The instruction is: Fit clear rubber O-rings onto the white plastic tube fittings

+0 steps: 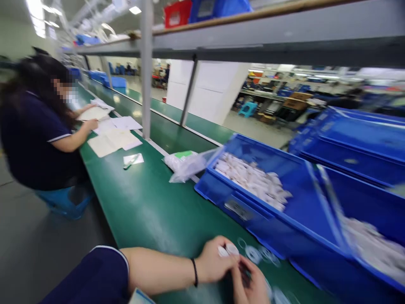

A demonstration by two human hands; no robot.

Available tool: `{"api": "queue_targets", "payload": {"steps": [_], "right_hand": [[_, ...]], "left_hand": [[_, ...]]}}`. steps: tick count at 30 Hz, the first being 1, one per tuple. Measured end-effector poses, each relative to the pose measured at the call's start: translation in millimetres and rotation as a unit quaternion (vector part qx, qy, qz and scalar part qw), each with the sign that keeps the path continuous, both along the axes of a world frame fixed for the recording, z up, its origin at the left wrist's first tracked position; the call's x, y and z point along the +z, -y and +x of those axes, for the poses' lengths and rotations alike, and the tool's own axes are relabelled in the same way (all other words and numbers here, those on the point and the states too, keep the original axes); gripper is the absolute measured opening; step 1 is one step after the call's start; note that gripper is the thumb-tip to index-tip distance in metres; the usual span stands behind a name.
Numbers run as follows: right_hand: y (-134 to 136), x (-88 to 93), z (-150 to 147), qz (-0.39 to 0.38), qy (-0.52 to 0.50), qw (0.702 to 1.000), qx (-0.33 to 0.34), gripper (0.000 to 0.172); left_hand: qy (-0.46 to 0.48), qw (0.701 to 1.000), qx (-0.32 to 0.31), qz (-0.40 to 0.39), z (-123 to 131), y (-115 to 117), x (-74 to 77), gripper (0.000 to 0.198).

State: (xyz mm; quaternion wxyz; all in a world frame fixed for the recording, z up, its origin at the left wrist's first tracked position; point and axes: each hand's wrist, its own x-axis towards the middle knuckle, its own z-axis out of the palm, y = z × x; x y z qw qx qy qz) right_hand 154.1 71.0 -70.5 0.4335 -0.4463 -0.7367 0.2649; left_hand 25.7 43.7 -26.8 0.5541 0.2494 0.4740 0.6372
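Observation:
My left hand, with a dark band on the wrist, is closed around small white round pieces that show between thumb and fingers. My right hand meets it at the fingertips, its fingers bent and closed; whatever they hold is hidden and slightly blurred. Just beyond both hands, clear rings and a pale disc lie on the green bench. More clear round pieces are partly visible by my right hand.
A blue bin of white parts stands beyond my hands, with another bin of white parts at right. Clear plastic bags lie beside it. A co-worker sits at left with papers. A metal post supports the overhead shelf.

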Motion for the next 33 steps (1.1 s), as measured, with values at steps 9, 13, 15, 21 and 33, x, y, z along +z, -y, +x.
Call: {"api": "queue_targets", "payload": {"steps": [9, 13, 15, 21, 33], "right_hand": [[21.9, 31.6, -18.3, 0.089, 0.028, 0.995, -0.037, 0.027], [29.5, 42.2, -21.5, 0.155, 0.065, 0.986, -0.008, 0.027], [33.4, 44.6, -24.8, 0.168, 0.082, 0.982, 0.016, 0.026], [40.6, 41.4, -31.2, 0.178, 0.096, 0.979, 0.020, 0.027], [46.2, 44.7, -23.8, 0.152, 0.050, 0.987, -0.007, 0.020]], "left_hand": [[0.300, 0.949, -0.092, -0.037, -14.7, 0.4, 6.7, 0.038], [0.389, 0.914, -0.092, -0.064, -20.4, 1.4, 10.3, 0.039], [0.392, 0.913, -0.093, -0.067, -23.1, 1.4, 11.7, 0.038], [0.400, 0.906, -0.134, -0.037, -27.8, 2.5, 10.1, 0.050], [0.425, 0.888, -0.175, -0.020, -28.0, 3.9, 13.0, 0.034]]}}
